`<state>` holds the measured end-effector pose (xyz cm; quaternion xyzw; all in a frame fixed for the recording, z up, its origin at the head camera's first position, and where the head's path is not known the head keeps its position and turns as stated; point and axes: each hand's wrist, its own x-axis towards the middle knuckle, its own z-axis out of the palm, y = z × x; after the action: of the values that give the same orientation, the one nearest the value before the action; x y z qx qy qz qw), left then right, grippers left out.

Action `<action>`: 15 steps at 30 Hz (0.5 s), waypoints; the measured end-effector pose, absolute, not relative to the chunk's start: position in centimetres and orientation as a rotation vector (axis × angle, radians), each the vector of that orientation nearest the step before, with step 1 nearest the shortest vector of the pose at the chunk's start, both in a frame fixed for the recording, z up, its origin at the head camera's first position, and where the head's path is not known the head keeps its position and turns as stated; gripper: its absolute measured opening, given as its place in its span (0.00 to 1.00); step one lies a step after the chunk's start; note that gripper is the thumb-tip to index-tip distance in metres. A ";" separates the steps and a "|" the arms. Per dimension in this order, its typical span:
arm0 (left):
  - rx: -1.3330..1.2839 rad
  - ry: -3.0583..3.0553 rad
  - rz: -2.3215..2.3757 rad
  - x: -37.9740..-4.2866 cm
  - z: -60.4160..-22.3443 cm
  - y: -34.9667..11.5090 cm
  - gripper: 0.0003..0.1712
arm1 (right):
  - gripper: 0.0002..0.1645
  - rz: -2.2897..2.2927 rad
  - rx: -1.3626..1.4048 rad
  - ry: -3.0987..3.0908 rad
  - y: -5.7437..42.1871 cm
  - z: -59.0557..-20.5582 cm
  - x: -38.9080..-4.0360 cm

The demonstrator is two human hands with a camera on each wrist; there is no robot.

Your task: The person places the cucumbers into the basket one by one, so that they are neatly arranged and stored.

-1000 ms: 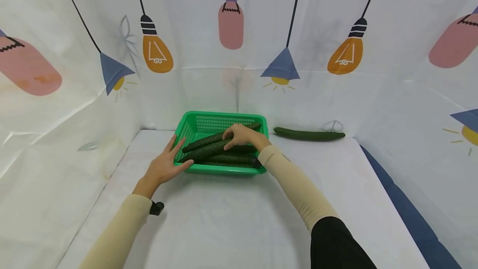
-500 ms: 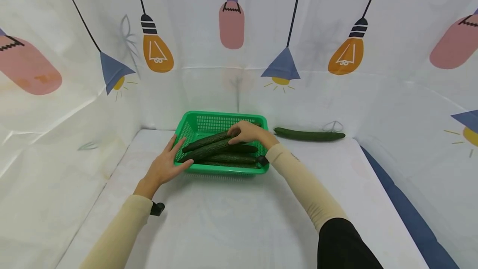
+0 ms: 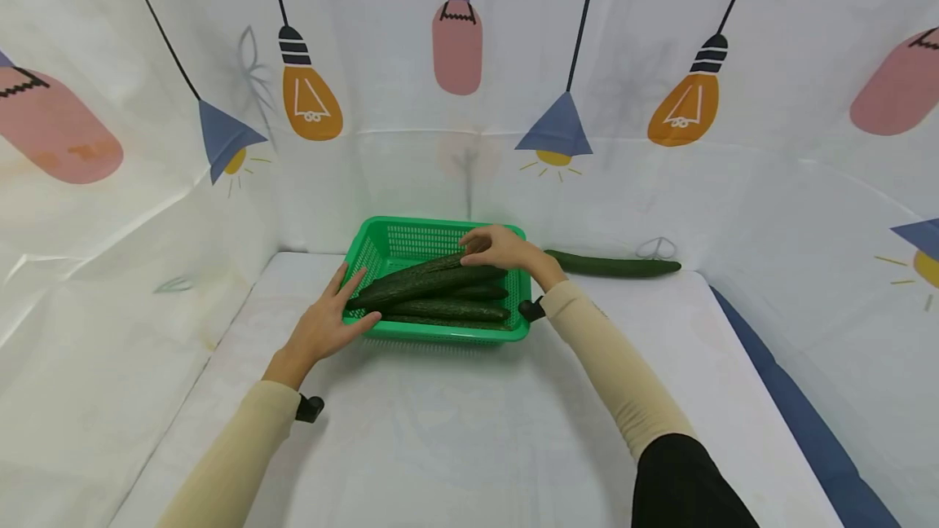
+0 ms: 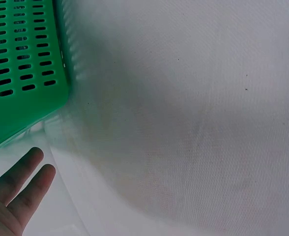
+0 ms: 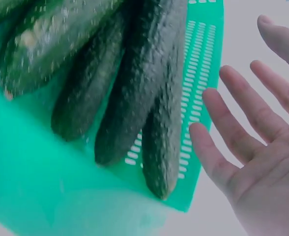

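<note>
Several dark green cucumbers (image 3: 421,288) lie heaped in a green plastic basket (image 3: 440,332) at the back of the table. My left hand (image 3: 323,324) has its fingers spread at the basket's left end, the thumb by the front corner. In the left wrist view, two straight fingers of that hand stand near the slotted basket wall (image 4: 26,105). My right hand (image 3: 506,249) is over the basket's right back corner, near the cucumber ends. The right wrist view shows its fingers extended and spread, apart from the cucumbers (image 5: 130,78), with nothing in the palm.
One more cucumber (image 3: 619,266) lies on the white table (image 3: 440,430), right of the basket against the backdrop. A white sheet printed with lamps (image 3: 455,169) hangs behind and along both sides. Blue fabric (image 3: 807,414) runs past the table's right edge.
My right hand has let go of the upper cucumber and moved back and right. That cucumber has settled on the heap, its left end nearer the basket's left wall. My left hand has stayed put.
</note>
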<state>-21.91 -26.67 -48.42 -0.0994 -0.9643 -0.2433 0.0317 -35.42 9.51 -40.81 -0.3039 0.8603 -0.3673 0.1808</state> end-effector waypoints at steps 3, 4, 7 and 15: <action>-0.301 -2.977 -0.749 -21.9 -48.3 -26.6 0.53 | 0.34 -1.068 -0.852 2.451 10.6 -40.6 -35.7; -0.300 -2.979 -0.752 -21.8 -48.2 -26.6 0.54 | 0.35 -1.079 -0.850 2.462 11.1 -40.5 -35.8; -0.299 -2.975 -0.749 -21.8 -48.2 -26.7 0.54 | 0.36 -1.105 -0.809 2.519 12.8 -40.3 -36.0; -0.294 -2.973 -0.767 -21.8 -48.1 -26.7 0.54 | 0.42 -1.115 -0.695 2.713 18.3 -40.9 -36.0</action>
<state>-21.84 -26.70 -48.13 -0.0952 -0.9635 -0.2485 0.0284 -36.03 18.30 -40.89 -0.2301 0.8982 -0.3691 0.0634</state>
